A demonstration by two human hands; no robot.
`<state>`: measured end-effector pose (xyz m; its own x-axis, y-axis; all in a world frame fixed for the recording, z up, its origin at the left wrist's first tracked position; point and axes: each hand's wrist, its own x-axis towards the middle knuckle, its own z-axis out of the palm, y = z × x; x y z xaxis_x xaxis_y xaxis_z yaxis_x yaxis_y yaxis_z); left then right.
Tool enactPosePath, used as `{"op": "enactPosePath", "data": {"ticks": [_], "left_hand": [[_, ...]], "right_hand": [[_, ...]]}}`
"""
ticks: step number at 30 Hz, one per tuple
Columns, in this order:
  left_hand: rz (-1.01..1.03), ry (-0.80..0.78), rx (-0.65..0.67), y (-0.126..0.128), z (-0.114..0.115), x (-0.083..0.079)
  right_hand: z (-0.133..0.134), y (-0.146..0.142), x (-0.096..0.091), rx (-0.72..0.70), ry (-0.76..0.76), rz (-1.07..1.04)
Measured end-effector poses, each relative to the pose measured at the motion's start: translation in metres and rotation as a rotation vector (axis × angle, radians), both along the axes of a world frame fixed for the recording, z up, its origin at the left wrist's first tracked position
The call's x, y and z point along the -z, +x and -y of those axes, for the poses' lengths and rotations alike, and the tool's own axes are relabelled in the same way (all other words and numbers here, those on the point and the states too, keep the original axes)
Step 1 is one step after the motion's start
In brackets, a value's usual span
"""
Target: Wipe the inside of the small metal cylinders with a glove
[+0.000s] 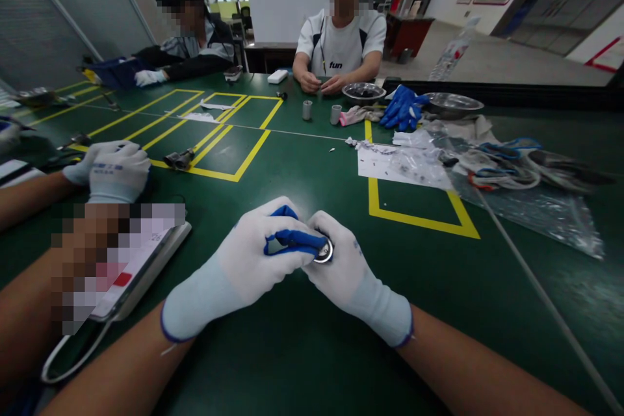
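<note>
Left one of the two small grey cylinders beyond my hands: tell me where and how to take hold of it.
The left cylinder is probably best pinched around its upright side wall, coming from the near left: it stands on end, and the other cylinder is to its right.

Left glove: yours is white, blue along the inner fingers.
Right glove: you wear white, small blurred print on its back.
Cuffs: pale blue, your hems darker.
Forearms: bare.
</note>
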<state>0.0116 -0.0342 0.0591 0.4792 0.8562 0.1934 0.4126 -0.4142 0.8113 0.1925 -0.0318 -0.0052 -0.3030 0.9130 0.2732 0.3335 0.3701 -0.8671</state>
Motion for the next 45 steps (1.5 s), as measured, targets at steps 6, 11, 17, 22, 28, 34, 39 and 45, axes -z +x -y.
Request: {"op": "enactPosePath", "data": {"ticks": [6, 11, 17, 22, 28, 34, 39, 45], "left_hand": [[-0.058, 0.009, -0.035, 0.006, 0.0, 0.006], [-0.118, -0.02, -0.052, 0.014, 0.002, 0.004], [-0.306, -0.069, -0.242, 0.03, 0.011, -0.011], [-0.395, 0.0, -0.284, 0.036, 0.014, -0.016], [-0.239, -0.165, -0.293, 0.034, 0.013, -0.01], [-0.177, -0.203, -0.379, 0.036, 0.017, -0.008], [-0.217, -0.283, -0.369, 0.036, 0.015, -0.011], [-0.286, -0.267, -0.393, 0.041, 0.015, -0.009]], "right_hand": [[0.0, -0.001, 0.001, 0.014, 0.009, 0.025], [-0.001, -0.001, 0.003, 0.021, 0.067, -0.011], [-0.002, -0.003, 0.005, 0.035, 0.083, -0.022], [-0.003, -0.004, 0.006, 0.035, 0.095, -0.015], [-0.004, -0.005, 0.008, 0.074, 0.096, 0.01], [-0.003, -0.007, 0.006, 0.096, 0.097, 0.018], [-0.002, -0.007, 0.008, 0.115, 0.154, 0.032], [-0.002, -0.006, 0.012, 0.145, 0.202, 0.073]]}}
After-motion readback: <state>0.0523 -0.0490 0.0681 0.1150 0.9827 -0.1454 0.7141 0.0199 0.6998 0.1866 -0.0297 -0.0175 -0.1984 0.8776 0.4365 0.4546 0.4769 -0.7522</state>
